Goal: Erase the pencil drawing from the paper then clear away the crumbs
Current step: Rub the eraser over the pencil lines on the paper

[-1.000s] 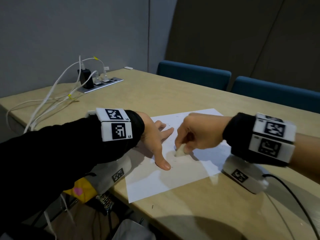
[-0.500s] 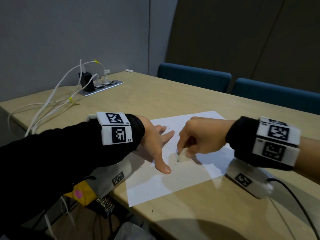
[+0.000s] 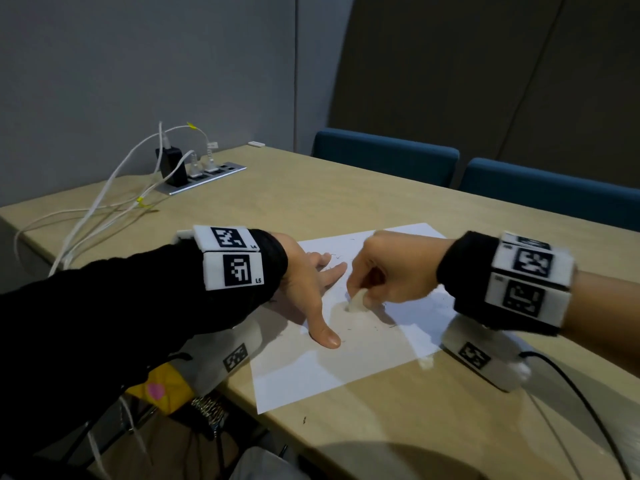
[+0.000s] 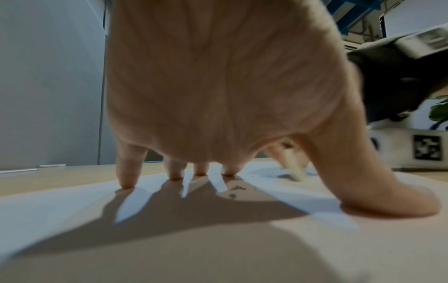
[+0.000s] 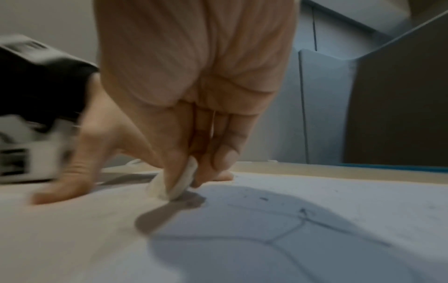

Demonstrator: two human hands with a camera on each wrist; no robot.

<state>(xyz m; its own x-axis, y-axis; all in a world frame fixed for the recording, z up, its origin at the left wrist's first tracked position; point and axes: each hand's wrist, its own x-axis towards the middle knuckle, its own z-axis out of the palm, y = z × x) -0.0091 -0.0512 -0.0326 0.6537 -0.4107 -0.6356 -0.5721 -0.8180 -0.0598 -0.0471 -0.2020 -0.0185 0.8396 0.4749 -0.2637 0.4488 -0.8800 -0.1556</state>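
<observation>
We see the paper (image 3: 346,368) lying flat on the wooden table (image 3: 398,427), near its front edge. On the paper, the left hand (image 3: 308,289) is spread, fingertips (image 4: 126,183) and thumb pressing it down. Just right of that thumb, the right hand (image 3: 391,275) pinches a white eraser (image 3: 355,303), its tip touching the paper; dark crumbs (image 3: 377,327) lie beside it

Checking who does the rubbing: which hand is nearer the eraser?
Right. The right hand pinches the eraser against the paper; the left hand presses flat on the sheet beside it, apart from the eraser.
</observation>
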